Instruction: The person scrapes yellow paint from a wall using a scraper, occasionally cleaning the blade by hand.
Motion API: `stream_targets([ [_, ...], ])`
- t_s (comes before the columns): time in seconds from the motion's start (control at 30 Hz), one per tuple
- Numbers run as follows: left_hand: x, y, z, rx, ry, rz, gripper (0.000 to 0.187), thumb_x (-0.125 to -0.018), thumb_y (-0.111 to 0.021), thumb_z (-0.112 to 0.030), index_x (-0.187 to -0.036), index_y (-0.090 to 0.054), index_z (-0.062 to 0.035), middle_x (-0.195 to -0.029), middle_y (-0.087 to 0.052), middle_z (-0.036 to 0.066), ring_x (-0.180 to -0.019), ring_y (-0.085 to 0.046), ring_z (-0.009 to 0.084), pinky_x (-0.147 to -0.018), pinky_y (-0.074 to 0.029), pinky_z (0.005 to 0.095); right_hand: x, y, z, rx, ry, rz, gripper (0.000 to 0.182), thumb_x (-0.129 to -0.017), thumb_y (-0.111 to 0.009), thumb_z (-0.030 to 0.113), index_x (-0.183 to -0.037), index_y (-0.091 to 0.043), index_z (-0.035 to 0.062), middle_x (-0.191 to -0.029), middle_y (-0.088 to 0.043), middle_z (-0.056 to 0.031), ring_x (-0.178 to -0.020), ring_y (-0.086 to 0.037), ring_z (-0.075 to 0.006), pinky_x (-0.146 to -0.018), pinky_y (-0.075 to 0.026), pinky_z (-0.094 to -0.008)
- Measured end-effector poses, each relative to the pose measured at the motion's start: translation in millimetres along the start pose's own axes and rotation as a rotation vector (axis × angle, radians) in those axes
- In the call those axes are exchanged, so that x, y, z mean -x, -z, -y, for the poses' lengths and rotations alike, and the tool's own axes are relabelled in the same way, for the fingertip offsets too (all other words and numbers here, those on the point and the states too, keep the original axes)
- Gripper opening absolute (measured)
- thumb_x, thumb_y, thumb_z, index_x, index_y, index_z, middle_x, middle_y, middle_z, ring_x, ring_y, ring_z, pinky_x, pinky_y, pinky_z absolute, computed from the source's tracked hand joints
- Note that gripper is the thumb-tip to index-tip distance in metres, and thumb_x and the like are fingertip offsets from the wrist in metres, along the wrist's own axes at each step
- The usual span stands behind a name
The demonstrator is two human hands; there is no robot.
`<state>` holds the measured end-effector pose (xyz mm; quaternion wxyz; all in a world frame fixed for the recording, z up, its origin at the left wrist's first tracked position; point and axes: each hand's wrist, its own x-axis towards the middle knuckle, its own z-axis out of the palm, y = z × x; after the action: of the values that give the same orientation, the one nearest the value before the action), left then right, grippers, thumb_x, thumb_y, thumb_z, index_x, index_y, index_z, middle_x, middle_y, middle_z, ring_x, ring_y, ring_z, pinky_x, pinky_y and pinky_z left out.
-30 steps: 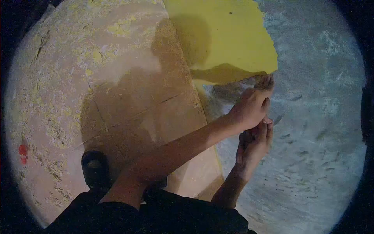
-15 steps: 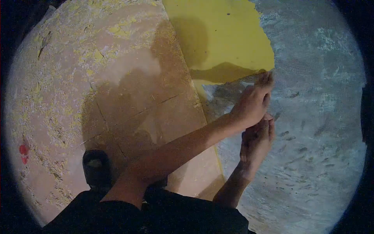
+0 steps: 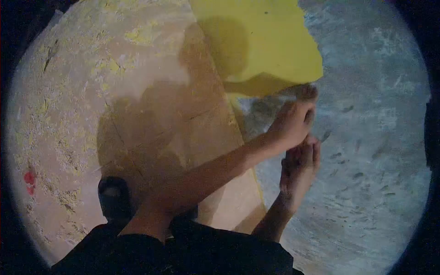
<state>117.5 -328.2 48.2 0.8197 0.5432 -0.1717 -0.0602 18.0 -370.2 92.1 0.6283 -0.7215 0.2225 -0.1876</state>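
Observation:
My left hand (image 3: 292, 123) reaches across to the right, its fingers curled and closed. Its fingertips are right by the lower right corner of a yellow sheet-like layer (image 3: 279, 41) on a grey, smeared surface (image 3: 366, 137). Just below, my right hand (image 3: 300, 167) is bent inward over the grey surface, fingers curled and closed, with its thumb side close to the left hand. Dark shadow fills the palm, and I cannot tell what either hand holds. The yellow layer has a ragged right edge.
Left of the grey surface lies a tan tiled floor (image 3: 183, 133) strewn with yellow flakes (image 3: 110, 68). A black shoe (image 3: 113, 197) rests on it at lower left. Farther left is a small red spot (image 3: 30, 182). Shadows of my head and arms fall across floor and yellow layer.
Both hands have shifted slightly left and down, away from the corner of the yellow layer. Their closed fingers look much the same. The view has tilted a little.

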Motion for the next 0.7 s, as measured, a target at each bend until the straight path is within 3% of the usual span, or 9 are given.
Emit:
stream_targets([
  [0.03, -8, -5, 2, -0.010, -0.021, -0.002, 0.038, -0.083, -0.050, 0.001, -0.120, -0.050, 0.0099, -0.116, -0.052, 0.036, -0.108, -0.052, 0.0485, -0.090, -0.046, 0.0500, -3, -1, -2, -0.034, 0.022, 0.009, 0.010, -0.098, -0.051, 0.022, -0.095, -0.051, 0.0119, -0.084, -0.061, -0.0003, -0.056, -0.045, -0.0019, -0.042, -0.028, -0.0169],
  [0.1, -16, -22, 17, -0.174, -0.404, -0.378, 0.042, -0.083, -0.049, 0.002, -0.125, -0.047, 0.0103, -0.125, -0.045, 0.038, -0.116, -0.047, 0.0499, -0.097, -0.043, 0.0477, -10, -7, 0, -0.048, 0.037, -0.051, 0.011, -0.097, -0.052, 0.022, -0.097, -0.052, 0.0115, -0.083, -0.060, -0.0005, -0.057, -0.046, -0.0026, -0.042, -0.029, -0.0172],
  [0.17, -16, -16, 14, -0.135, -0.321, -0.310, 0.043, -0.083, -0.049, 0.003, -0.125, -0.045, 0.0110, -0.128, -0.044, 0.038, -0.118, -0.045, 0.0503, -0.100, -0.041, 0.0478, -11, -7, 9, -0.030, -0.033, 0.038, 0.013, -0.100, -0.046, 0.015, -0.097, -0.055, 0.0052, -0.082, -0.053, 0.0012, -0.070, -0.048, -0.0068, -0.069, -0.042, -0.0239],
  [0.2, -18, -17, 11, -0.096, -0.269, -0.235, 0.044, -0.083, -0.050, 0.004, -0.126, -0.044, 0.0117, -0.130, -0.042, 0.038, -0.120, -0.044, 0.0506, -0.102, -0.040, 0.0478, -6, -2, 10, -0.026, -0.034, 0.028, 0.013, -0.100, -0.046, 0.015, -0.097, -0.055, 0.0052, -0.082, -0.053, 0.0012, -0.070, -0.048, -0.0068, -0.069, -0.042, -0.0239],
  [0.27, -21, -22, 8, -0.117, -0.331, -0.274, 0.046, -0.082, -0.050, 0.004, -0.127, -0.043, 0.0123, -0.131, -0.042, 0.038, -0.121, -0.043, 0.0505, -0.103, -0.038, 0.0478, -8, -4, 11, -0.028, 0.011, -0.013, 0.011, -0.096, -0.055, 0.022, -0.098, -0.054, 0.0108, -0.077, -0.057, 0.0021, -0.054, -0.043, -0.0018, -0.041, -0.028, -0.0168],
  [0.5, -16, -28, 16, -0.178, -0.373, -0.280, 0.055, -0.083, -0.051, 0.003, -0.135, -0.035, 0.0127, -0.136, -0.036, 0.039, -0.131, -0.034, 0.0474, -0.110, -0.031, 0.0454, -15, -6, 11, -0.009, 0.016, 0.002, 0.010, -0.095, -0.055, 0.021, -0.097, -0.055, 0.0102, -0.076, -0.056, 0.0025, -0.056, -0.045, -0.0029, -0.044, -0.031, -0.0174],
  [0.57, -25, -28, 17, -0.275, -0.358, -0.332, 0.057, -0.084, -0.051, 0.002, -0.137, -0.032, 0.0123, -0.138, -0.032, 0.039, -0.134, -0.029, 0.0469, -0.111, -0.029, 0.0449, -34, 1, -7, -0.097, 0.008, -0.018, 0.011, -0.095, -0.055, 0.021, -0.096, -0.056, 0.0102, -0.076, -0.056, 0.0029, -0.060, -0.048, -0.0044, -0.049, -0.036, -0.0196],
  [0.6, -28, -27, 17, -0.376, -0.354, -0.384, 0.059, -0.085, -0.050, 0.001, -0.139, -0.028, 0.0120, -0.141, -0.028, 0.039, -0.136, -0.025, 0.0463, -0.113, -0.027, 0.0443, -48, 36, -17, -0.184, 0.021, 0.285, 0.019, -0.100, -0.047, 0.019, -0.108, -0.056, 0.0043, -0.101, -0.063, -0.0073, -0.090, -0.062, -0.0165, -0.077, -0.051, -0.0325],
  [0.7, -8, -26, 13, -0.132, -0.292, -0.321, 0.062, -0.085, -0.050, 0.000, -0.140, -0.025, 0.0127, -0.143, -0.023, 0.039, -0.138, -0.021, 0.0466, -0.114, -0.026, 0.0437, -26, 18, -7, -0.052, -0.032, 0.095, 0.020, -0.100, -0.046, 0.020, -0.110, -0.054, 0.0046, -0.102, -0.063, -0.0075, -0.089, -0.062, -0.0177, -0.077, -0.051, -0.0327],
])
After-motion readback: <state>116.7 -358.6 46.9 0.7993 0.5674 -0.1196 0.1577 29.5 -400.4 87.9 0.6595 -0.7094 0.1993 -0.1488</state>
